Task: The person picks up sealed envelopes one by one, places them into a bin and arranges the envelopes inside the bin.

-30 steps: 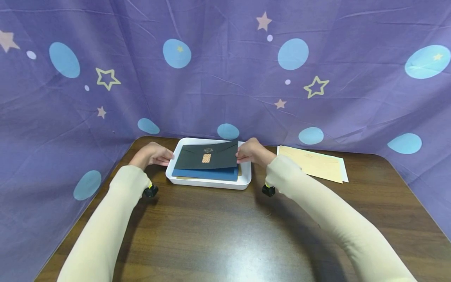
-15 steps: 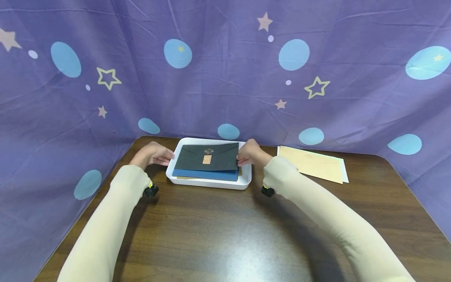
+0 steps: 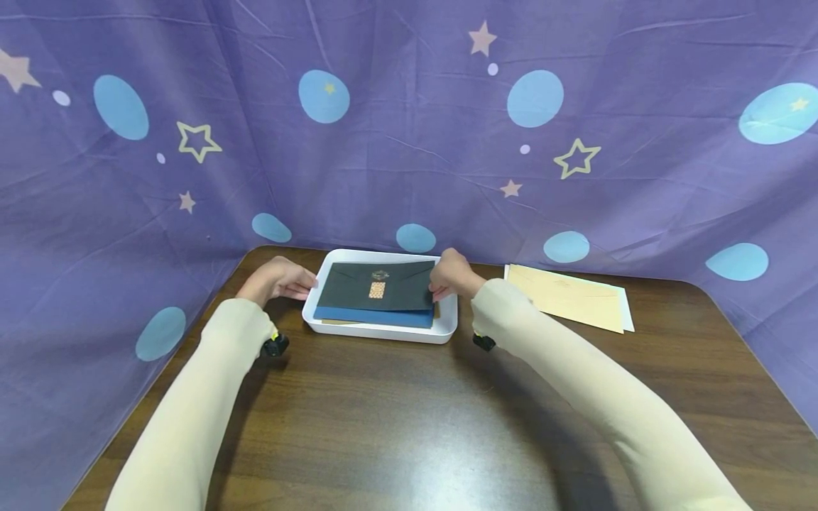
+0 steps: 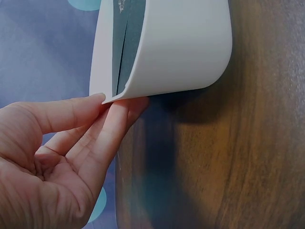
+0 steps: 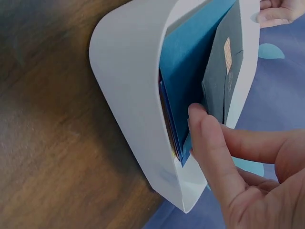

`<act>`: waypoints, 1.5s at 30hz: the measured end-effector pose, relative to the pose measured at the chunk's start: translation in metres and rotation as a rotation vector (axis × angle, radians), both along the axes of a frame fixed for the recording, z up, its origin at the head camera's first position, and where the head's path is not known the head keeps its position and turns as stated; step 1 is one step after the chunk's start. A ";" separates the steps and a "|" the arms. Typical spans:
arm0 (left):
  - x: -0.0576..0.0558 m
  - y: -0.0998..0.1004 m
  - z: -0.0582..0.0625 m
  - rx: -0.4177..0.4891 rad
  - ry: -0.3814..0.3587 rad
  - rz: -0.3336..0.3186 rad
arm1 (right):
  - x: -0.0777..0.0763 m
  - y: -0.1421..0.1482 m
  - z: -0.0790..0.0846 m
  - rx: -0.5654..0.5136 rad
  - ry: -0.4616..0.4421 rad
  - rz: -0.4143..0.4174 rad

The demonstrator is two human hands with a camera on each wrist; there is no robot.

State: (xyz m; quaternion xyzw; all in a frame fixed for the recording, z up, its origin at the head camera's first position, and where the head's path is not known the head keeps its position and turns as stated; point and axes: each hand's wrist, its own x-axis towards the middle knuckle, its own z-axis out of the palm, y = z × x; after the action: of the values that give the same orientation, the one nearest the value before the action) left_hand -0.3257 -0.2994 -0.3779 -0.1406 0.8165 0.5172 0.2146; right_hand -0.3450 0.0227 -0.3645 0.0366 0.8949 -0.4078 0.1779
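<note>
A white tray stands at the back of the table with a stack of envelopes inside. On top lies a dark grey envelope with a small patterned label, over a blue envelope. My left hand pinches the tray's left rim; in the left wrist view the thumb is on the rim and the fingers are beneath it. My right hand pinches the right edge of the dark envelope between thumb and fingers. That edge sits slightly raised over the blue envelope in the right wrist view.
Right of the tray, a cream envelope overlaps a pale sheet or envelope on the brown wooden table. A purple curtain with stars and blue ovals hangs right behind the table's back edge.
The dark envelope's right side has come down, and my right hand has moved slightly left with it. My left hand has stayed at the tray's rim.
</note>
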 end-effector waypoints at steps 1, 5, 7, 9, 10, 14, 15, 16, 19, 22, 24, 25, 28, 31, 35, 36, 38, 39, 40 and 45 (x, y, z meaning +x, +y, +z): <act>0.000 0.000 0.000 -0.002 0.000 0.002 | 0.001 0.000 0.001 0.019 0.012 0.014; 0.000 0.000 -0.001 -0.007 -0.001 0.005 | -0.003 -0.001 -0.002 0.086 0.055 0.057; -0.001 0.000 -0.001 -0.002 -0.004 0.006 | -0.004 -0.003 -0.003 0.125 0.069 0.068; -0.001 0.000 -0.001 0.003 -0.006 0.008 | -0.004 -0.004 -0.004 0.156 0.077 0.073; -0.001 0.000 -0.001 0.005 -0.007 0.008 | -0.004 -0.005 -0.005 0.172 0.078 0.073; -0.001 0.001 0.000 0.006 -0.010 0.011 | -0.005 -0.006 -0.008 0.228 0.081 0.080; -0.001 0.001 0.000 0.005 -0.009 0.010 | -0.005 -0.007 -0.008 0.238 0.081 0.081; -0.001 0.001 0.001 0.004 -0.009 0.010 | -0.005 -0.007 -0.009 0.248 0.081 0.082; 0.000 0.002 0.001 0.004 -0.008 0.007 | -0.005 -0.007 -0.010 0.266 0.083 0.084; 0.000 0.002 0.002 0.003 -0.009 0.006 | -0.005 -0.007 -0.011 0.285 0.083 0.093; 0.000 0.002 0.002 0.003 -0.009 0.009 | -0.006 -0.007 -0.012 0.298 0.080 0.106; 0.000 0.002 0.002 0.001 -0.010 0.011 | -0.006 -0.006 -0.013 0.304 0.077 0.115; 0.000 0.003 0.001 -0.001 -0.011 0.018 | -0.007 -0.006 -0.015 0.313 0.064 0.139; 0.000 0.003 0.000 0.002 -0.011 0.019 | -0.008 -0.005 -0.016 0.305 0.056 0.146; 0.000 0.002 0.000 0.008 -0.009 0.017 | -0.008 -0.005 -0.016 0.293 0.051 0.144; 0.000 0.003 0.000 0.008 -0.008 0.017 | -0.007 -0.005 -0.016 0.291 0.051 0.143; 0.000 0.003 -0.001 0.006 -0.007 0.015 | -0.006 -0.004 -0.015 0.288 0.049 0.141; 0.000 0.003 -0.001 0.004 -0.007 0.015 | -0.006 -0.004 -0.015 0.286 0.049 0.140; 0.000 0.003 -0.001 0.000 -0.007 0.014 | -0.006 -0.004 -0.015 0.283 0.049 0.138; 0.000 0.004 0.000 -0.007 -0.005 0.013 | -0.006 -0.004 -0.016 0.270 0.045 0.133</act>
State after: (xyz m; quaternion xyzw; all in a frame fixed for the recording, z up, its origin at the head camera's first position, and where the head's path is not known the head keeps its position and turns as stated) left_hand -0.3256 -0.2958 -0.3783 -0.1480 0.8167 0.5156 0.2129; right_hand -0.3507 0.0187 -0.3800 -0.0085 0.9457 -0.2719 0.1779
